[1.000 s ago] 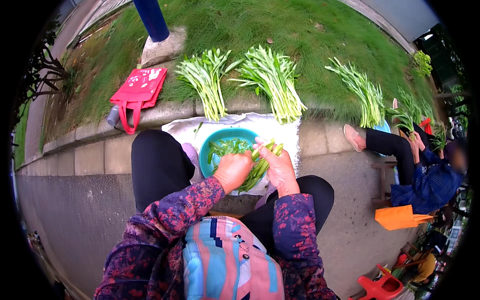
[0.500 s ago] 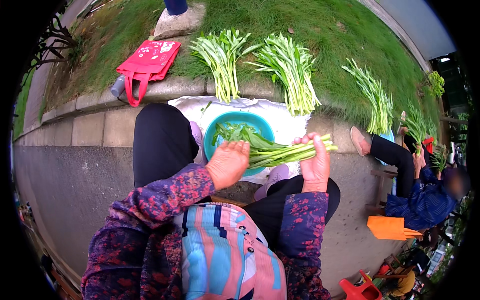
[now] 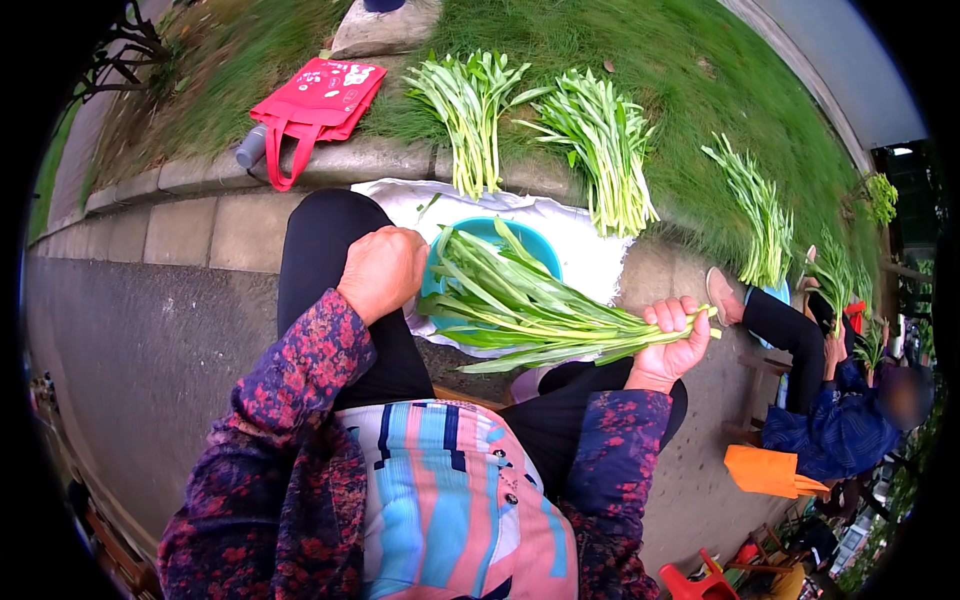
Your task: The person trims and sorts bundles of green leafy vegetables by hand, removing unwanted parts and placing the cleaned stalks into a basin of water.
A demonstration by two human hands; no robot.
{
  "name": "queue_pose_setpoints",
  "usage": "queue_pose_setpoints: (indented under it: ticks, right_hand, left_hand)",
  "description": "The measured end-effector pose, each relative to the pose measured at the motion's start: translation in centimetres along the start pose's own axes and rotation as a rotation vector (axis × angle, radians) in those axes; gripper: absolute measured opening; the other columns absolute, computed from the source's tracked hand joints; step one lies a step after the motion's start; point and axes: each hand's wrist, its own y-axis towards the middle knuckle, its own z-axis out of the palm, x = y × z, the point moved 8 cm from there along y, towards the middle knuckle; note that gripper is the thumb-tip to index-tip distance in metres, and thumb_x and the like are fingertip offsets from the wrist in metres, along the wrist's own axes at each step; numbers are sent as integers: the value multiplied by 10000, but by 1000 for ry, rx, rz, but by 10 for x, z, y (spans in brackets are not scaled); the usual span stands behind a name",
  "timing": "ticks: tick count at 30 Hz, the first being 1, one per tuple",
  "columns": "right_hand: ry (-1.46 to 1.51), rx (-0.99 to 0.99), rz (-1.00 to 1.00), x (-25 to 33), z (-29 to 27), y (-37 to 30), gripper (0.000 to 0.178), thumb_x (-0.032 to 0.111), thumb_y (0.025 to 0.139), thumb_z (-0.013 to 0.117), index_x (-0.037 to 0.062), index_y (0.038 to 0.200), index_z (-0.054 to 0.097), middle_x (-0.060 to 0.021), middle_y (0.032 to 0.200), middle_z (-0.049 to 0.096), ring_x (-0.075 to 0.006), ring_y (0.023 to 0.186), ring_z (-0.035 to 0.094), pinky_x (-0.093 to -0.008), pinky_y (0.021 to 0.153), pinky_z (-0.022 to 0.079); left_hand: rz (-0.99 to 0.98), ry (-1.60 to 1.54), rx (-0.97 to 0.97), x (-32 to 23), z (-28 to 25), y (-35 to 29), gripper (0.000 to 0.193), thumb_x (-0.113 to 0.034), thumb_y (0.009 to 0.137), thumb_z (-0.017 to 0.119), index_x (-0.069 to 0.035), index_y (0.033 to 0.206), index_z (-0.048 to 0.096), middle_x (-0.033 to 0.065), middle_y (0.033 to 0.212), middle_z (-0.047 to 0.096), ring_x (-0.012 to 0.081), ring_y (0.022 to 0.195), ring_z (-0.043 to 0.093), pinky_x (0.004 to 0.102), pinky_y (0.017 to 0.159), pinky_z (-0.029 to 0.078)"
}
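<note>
My right hand (image 3: 672, 345) is wrapped round the pale stems of a bunch of leafy greens (image 3: 540, 310). The long narrow leaves fan out to the left, over a teal basin (image 3: 548, 258) that they partly cover. Left of the basin, above my knee, my left hand (image 3: 383, 272) is closed in a fist with its back toward me. Whatever its fingers may hold is hidden. A white cloth (image 3: 598, 262) lies under the basin.
Two bundles of greens (image 3: 472, 125) (image 3: 600, 150) lie along the kerb and grass. A red bag (image 3: 318, 100) and a grey bottle (image 3: 252, 147) are at the left. A co-worker (image 3: 830, 430) sits at the right, holding greens, near another bundle (image 3: 760, 225) and a red stool (image 3: 700, 580).
My left hand has moved left, away from the bunch. My right hand has shifted slightly right with the stems, and the leaves now spread out. The view has turned a little.
</note>
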Motion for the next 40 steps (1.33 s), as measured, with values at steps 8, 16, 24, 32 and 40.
queue_pose_setpoints:
  ticks: [8, 16, 24, 32, 40]
  right_hand:
    - [114, -4, -78, 14, -6, -2, 231, 305, 905, 505, 79, 858, 520, 23, 640, 408, -114, 594, 376, -328, 664, 350]
    - [-50, -349, -73, 2, -26, 0, 193, 264, 882, 541, 73, 856, 546, -45, 717, 521, -197, 683, 483, -386, 724, 408]
    - [-162, -412, 10, -17, -33, 1, 156, 208, 873, 579, 58, 846, 547, -71, 769, 554, -232, 757, 533, -374, 783, 448]
    - [-403, -317, 91, -56, -18, 1, 130, 151, 861, 601, 28, 893, 579, -77, 860, 596, -192, 841, 563, -353, 818, 448]
    - [-730, -229, 189, -86, 19, -8, 110, 104, 862, 601, 22, 934, 601, -42, 921, 611, -113, 837, 570, -260, 750, 464]
  left_hand:
    - [-73, -43, -32, 7, -18, 2, 213, -210, 842, 554, -27, 860, 660, 181, 847, 632, 362, 808, 602, 437, 720, 481]
    - [64, -161, -29, -33, -18, 5, 261, -278, 833, 603, -22, 837, 657, 159, 864, 639, 337, 808, 611, 406, 697, 484]
    - [409, -388, 127, -120, 32, 6, 390, -248, 806, 649, -22, 1111, 560, 197, 1024, 604, 354, 985, 567, 406, 853, 452]
    - [492, -493, 149, -178, 63, 14, 749, -172, 711, 723, 51, 1307, 328, 248, 1200, 480, 382, 1123, 470, 411, 962, 383]
    - [305, -852, 479, -155, 100, 17, 1006, -225, 667, 796, -45, 1419, 154, 161, 1407, 340, 357, 1280, 352, 374, 1038, 323]
